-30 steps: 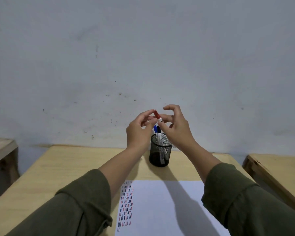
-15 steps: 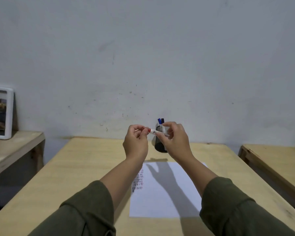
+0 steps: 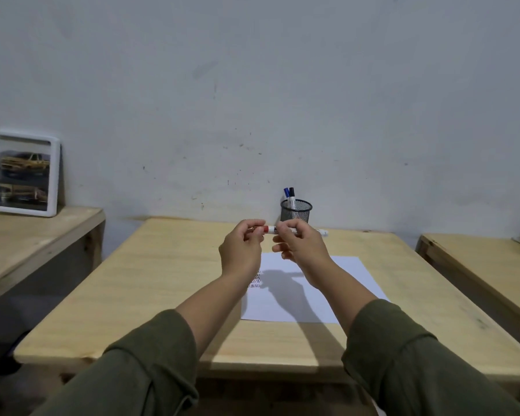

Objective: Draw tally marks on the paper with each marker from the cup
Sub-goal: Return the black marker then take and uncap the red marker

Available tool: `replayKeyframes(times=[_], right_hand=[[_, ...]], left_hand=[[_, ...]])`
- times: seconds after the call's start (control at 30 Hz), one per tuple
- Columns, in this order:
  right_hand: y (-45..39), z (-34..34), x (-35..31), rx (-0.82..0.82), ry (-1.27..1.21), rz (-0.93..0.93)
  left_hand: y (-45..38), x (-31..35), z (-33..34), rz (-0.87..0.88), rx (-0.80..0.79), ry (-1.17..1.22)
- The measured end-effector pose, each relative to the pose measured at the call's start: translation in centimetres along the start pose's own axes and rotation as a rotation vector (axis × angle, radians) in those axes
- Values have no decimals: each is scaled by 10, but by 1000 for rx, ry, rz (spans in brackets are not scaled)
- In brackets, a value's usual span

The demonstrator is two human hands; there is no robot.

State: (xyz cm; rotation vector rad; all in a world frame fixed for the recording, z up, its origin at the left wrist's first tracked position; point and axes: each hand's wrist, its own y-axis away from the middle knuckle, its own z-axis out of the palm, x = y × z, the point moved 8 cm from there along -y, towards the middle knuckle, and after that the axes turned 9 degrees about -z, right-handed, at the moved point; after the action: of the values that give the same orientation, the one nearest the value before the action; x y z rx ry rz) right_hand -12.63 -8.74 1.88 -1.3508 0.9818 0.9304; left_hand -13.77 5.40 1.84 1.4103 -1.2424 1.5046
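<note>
A white marker with a red cap [image 3: 270,229] lies level between my hands, above the table. My left hand [image 3: 243,251] pinches the red cap end. My right hand [image 3: 301,247] is wrapped round the white barrel, whose far end sticks out to the right. Behind them stands a black mesh cup [image 3: 296,210] with a blue marker [image 3: 287,193] and a black marker [image 3: 292,194] upright in it. A white sheet of paper [image 3: 351,283] lies on the wooden table [image 3: 150,283], with rows of tally marks [image 3: 256,281] at its left edge, partly hidden by my left wrist.
A white-framed picture [image 3: 24,173] leans on the wall, standing on a second wooden table [image 3: 27,235] to the left. A third table [image 3: 481,265] sits at the right. The grey wall rises directly behind the cup.
The view has pulled back and the hands have come down and toward me, away from the cup. The marker has turned from tilted upright to level, held at both ends.
</note>
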Motion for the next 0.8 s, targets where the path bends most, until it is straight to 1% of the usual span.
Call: replayKeyframes(times=[0.1, 0.2, 0.27, 0.43, 0.6, 0.7, 0.8], right_hand=[[0, 0, -6, 6, -39, -17], [-2, 0, -10, 14, -47, -47], [-3, -1, -11, 28, -24, -78], [-7, -5, -13, 33, 111, -168], [-8, -7, -16, 20, 253, -236], [-8, -7, -11, 9, 270, -249], [-8, -4, -3, 1, 242, -252]], left_hand=[[6, 15, -5, 136, 26, -150], [7, 18, -6, 173, 58, -181], [6, 16, -5, 159, 70, -186], [2, 2, 1, 54, 62, -187], [-2, -17, 8, -109, 3, -134], [-8, -32, 13, -197, -48, -63], [-13, -48, 18, -338, -96, 68]])
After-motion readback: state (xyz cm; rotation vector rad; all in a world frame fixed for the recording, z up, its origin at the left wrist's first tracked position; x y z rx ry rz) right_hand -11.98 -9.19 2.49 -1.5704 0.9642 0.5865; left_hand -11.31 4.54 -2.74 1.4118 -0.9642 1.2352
